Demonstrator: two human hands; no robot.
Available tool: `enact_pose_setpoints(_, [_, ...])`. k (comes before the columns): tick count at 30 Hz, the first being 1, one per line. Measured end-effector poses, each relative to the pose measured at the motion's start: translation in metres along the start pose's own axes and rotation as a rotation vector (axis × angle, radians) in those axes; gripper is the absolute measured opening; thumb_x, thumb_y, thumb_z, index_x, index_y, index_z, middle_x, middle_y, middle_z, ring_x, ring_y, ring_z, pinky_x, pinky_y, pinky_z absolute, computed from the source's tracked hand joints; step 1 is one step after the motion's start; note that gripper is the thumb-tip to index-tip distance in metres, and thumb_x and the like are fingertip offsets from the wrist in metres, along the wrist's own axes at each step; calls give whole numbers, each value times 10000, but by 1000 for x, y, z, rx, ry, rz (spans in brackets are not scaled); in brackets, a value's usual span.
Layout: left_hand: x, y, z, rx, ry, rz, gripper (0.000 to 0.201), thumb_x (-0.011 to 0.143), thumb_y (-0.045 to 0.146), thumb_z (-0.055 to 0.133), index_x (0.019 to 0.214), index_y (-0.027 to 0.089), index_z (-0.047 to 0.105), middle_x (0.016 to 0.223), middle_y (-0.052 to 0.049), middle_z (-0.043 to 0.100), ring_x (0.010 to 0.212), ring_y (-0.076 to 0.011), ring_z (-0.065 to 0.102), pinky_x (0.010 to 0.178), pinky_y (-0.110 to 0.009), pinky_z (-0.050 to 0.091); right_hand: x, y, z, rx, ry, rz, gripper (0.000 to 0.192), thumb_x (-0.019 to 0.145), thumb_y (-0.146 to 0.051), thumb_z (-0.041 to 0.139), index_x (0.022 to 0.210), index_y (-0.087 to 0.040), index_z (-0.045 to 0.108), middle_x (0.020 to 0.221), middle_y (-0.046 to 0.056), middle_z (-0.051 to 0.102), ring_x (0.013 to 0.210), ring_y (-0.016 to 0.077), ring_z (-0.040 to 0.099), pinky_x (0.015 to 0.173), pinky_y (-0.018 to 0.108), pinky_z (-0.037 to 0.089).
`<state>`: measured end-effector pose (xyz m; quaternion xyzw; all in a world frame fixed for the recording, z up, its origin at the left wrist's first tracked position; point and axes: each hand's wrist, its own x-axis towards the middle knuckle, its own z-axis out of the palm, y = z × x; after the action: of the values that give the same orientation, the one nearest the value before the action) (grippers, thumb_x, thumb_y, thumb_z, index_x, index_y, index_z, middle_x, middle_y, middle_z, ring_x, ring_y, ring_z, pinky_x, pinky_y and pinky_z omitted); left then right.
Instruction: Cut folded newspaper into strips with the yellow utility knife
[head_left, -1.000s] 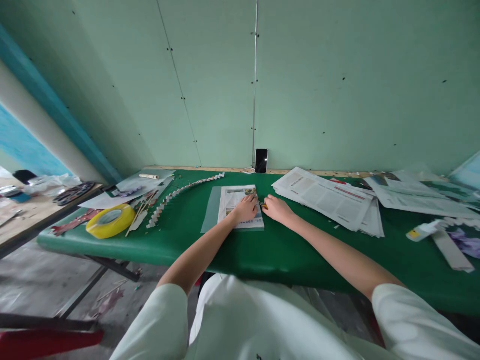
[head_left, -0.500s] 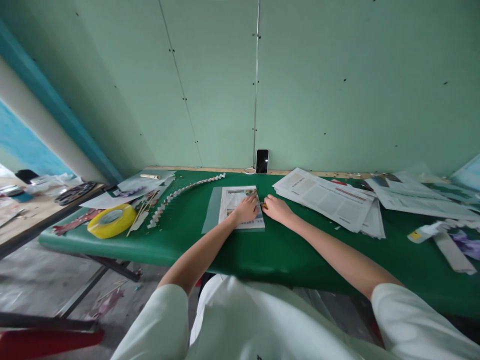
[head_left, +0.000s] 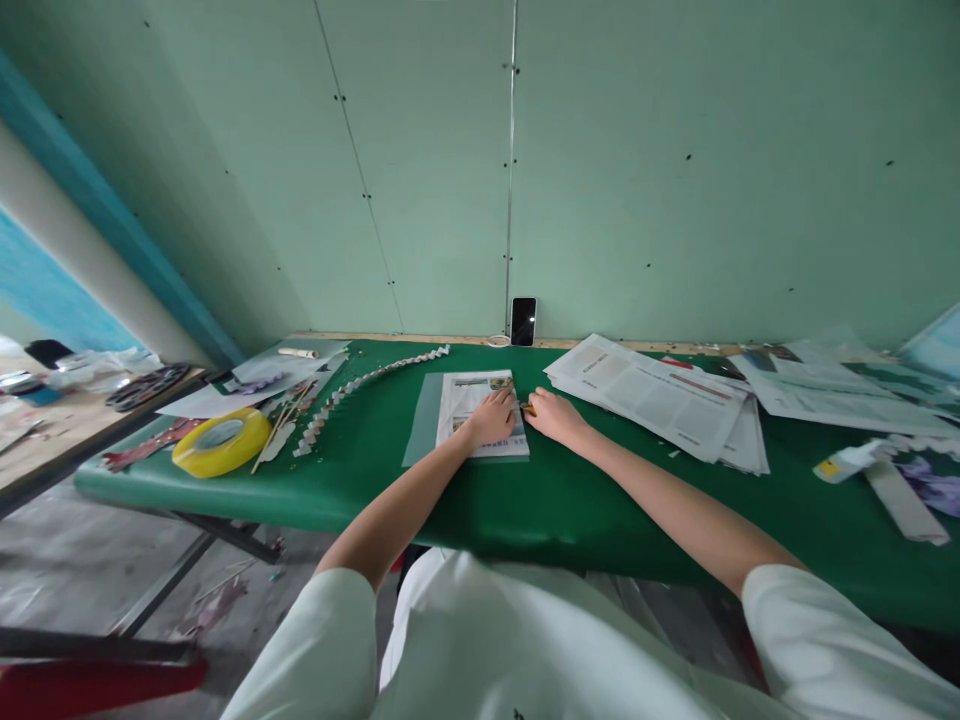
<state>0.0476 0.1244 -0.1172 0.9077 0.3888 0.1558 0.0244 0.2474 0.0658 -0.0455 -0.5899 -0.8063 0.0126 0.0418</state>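
My left hand (head_left: pixel 493 418) lies flat on a folded newspaper (head_left: pixel 463 388), pressing it down near its right side. Under the newspaper is a translucent plastic sheet (head_left: pixel 421 430) that sticks out on the left. Just to the right, my right hand (head_left: pixel 551 412) is closed around a small yellow utility knife (head_left: pixel 529 409). Its thin tip points left at the newspaper's right edge, close to my left fingertips. Fingers hide most of the knife, so its exact contact with the paper cannot be made out.
Newspaper sheets (head_left: pixel 645 395) are piled on the right of the green table (head_left: pixel 360 490), with a glue bottle (head_left: pixel 847 462) farther right. Yellow tape (head_left: pixel 223 442), thin sticks (head_left: pixel 279 420) and a folded paper strip (head_left: pixel 360 388) lie left. A phone (head_left: pixel 523 322) leans on the wall.
Both hands stay almost in the same place, left on the newspaper and right on the knife. The whole view shifts very slightly.
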Motion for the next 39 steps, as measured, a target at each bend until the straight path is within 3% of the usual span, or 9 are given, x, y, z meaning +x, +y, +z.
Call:
enact_pose_setpoints(10, [0,-1,2,4,13,4,636,1071,296,380,1668,87,444,1713,-233,486,1620,-384,426,1317,-567,360,4,4,6,-19,23,-10,203,1130,-324,562,1113,-170,692,1249,165,681,999,252,750,726,289,508])
enact_pose_setpoints(20, [0,-4,4,13,21,20,639,1066,306,395,1660,76,446,1718,-246,477,1636,-368,412,1331,-550,346,21,13,-8,5,-41,-76,137,1068,-284,660,985,-182,700,1102,129,708,924,239,734,669,282,437])
enact_pose_setpoints(39, [0,-5,6,0,26,16,613,1061,297,389,1620,60,471,1709,-260,479,1644,-359,400,1342,-552,343,18,8,-3,6,-8,-75,167,1079,-299,631,1001,-167,697,1141,153,713,950,258,742,679,305,454])
